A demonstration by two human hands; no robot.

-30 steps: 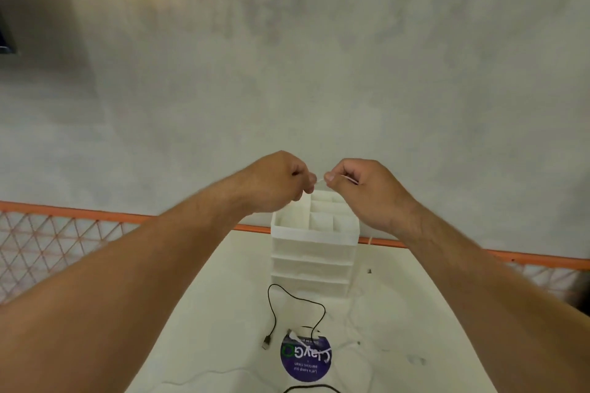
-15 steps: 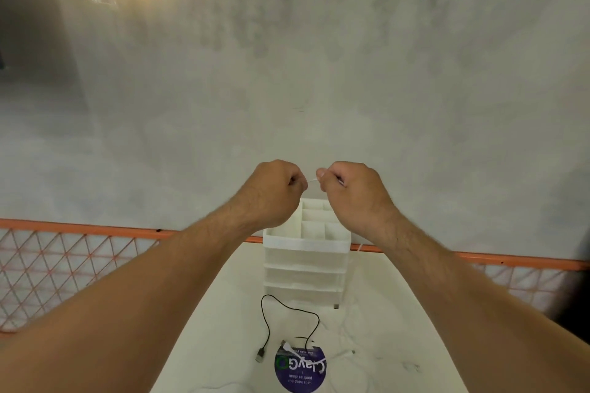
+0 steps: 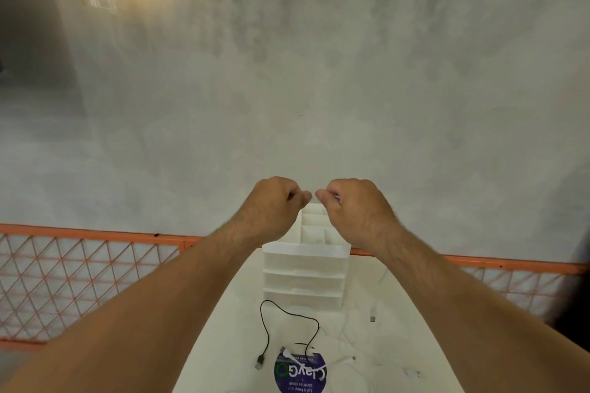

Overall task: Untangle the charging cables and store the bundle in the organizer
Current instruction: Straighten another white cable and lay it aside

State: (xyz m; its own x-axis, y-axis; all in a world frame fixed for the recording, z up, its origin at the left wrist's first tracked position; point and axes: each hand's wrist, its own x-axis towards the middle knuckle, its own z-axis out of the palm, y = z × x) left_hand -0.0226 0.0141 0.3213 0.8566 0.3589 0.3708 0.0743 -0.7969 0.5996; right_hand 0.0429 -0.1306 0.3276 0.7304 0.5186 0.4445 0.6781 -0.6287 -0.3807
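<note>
both hands are hovering side by side above the top of the white organizer (image 3: 303, 252), knuckles toward the camera and nearly touching. the right hand (image 3: 351, 210) is curling its fingers (image 3: 322, 196) tight, thumb against forefinger, and is pinching a thin white cable (image 3: 337, 198), of which only a sliver is showing. the left hand (image 3: 276, 207) is making the same tight pinch, but i cannot tell whether anything is lying inside it.

the organizer is standing upright at the far edge of the white counter (image 3: 223, 344), its open top compartments partly hiding behind the hands and its drawers facing the camera. nothing of the cables is showing inside it.

a black cable (image 3: 289, 316) is lying loose on the counter just in front of the organizer, looping toward a round purple sticker (image 3: 300, 372), with its plug resting left of the sticker. a second white cable (image 3: 343, 360) is trailing across the sticker and off to the right. a small plug (image 3: 373, 317) is sitting near the organizer's right corner.

an orange mesh fence (image 3: 89, 265) is running behind the counter, in front of a grey wall (image 3: 287, 73).
</note>
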